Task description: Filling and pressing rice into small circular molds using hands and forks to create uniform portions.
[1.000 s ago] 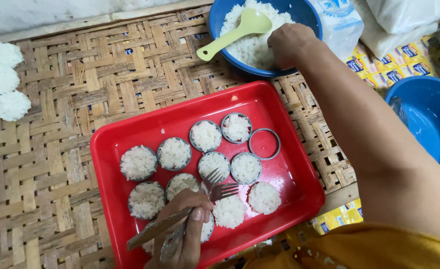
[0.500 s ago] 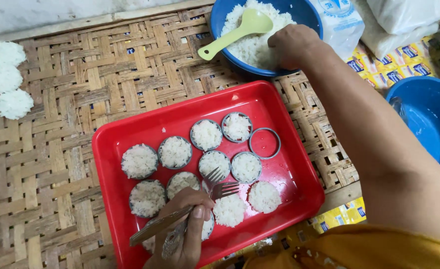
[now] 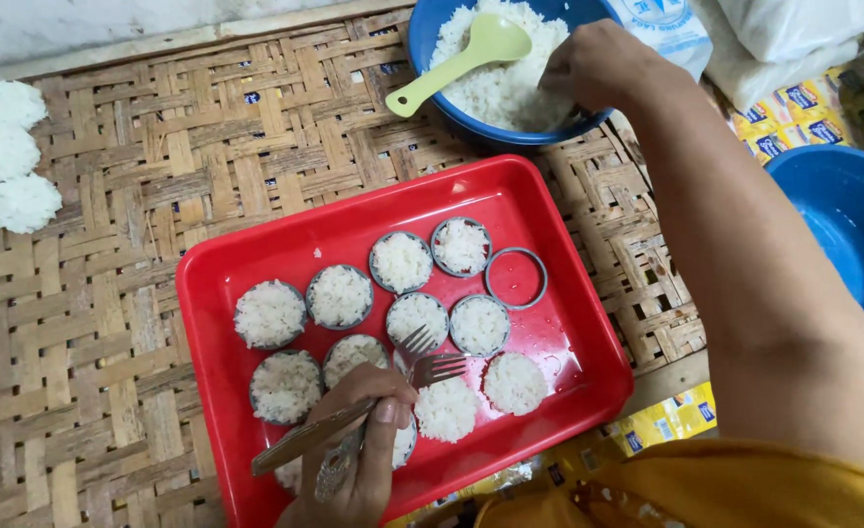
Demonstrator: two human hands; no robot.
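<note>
A red plastic tray lies on a woven bamboo mat and holds several round metal rings packed with white rice, plus one empty ring at its right. My left hand is at the tray's near edge, closed around two metal forks whose tines rest over the rice rounds. My right hand reaches into a blue bowl of cooked rice beyond the tray, fingers in the rice. A light green spoon lies in that bowl.
Several white rice cakes sit on the mat at the far left. A large blue basin stands at the right. White plastic bags and yellow printed packets lie at the back right.
My right hand has shifted slightly within the rice bowl. The left hand with the forks has stayed in place.
</note>
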